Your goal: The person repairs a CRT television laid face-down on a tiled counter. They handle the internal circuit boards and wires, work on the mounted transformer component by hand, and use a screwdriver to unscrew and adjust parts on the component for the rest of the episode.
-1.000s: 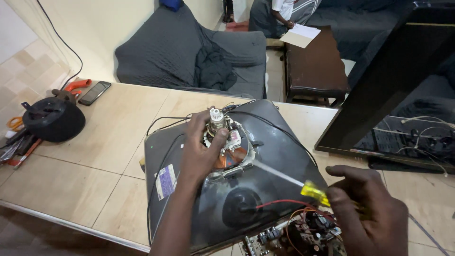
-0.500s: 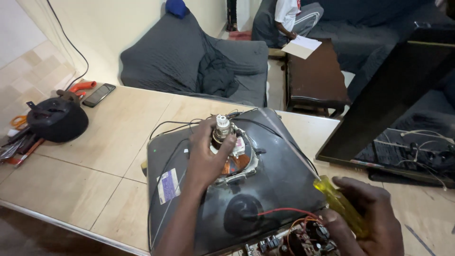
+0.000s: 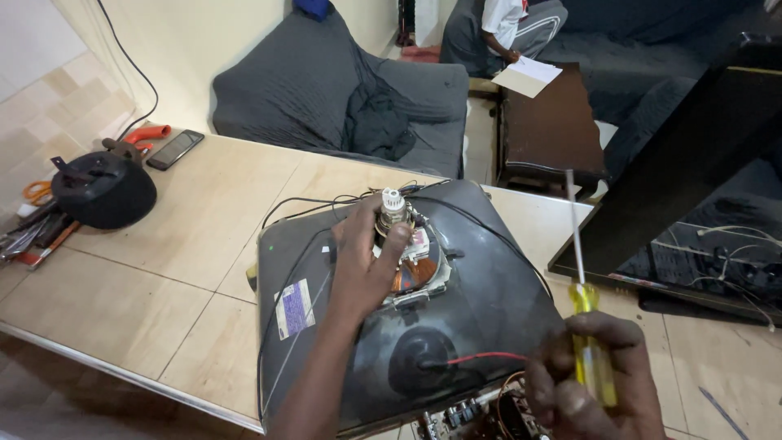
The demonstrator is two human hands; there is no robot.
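We curl our left hand (image 3: 362,265) around the neck (image 3: 394,213) of the dark picture tube (image 3: 407,310), fingers wrapped on the copper coil assembly at its middle; the tube lies face down on the tiled table (image 3: 163,261). Our right hand (image 3: 595,383) is clenched tight around a yellow-handled screwdriver (image 3: 588,342), shaft pointing up, just beside the tube's right edge.

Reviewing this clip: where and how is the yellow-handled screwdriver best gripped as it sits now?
By the thick yellow handle, wrapped from the side. The right hand already holds the screwdriver there. The handle is the widest part, and the thin metal shaft points upward, bare and too slim to grip firmly. The left hand rests on the neck of the picture tube.
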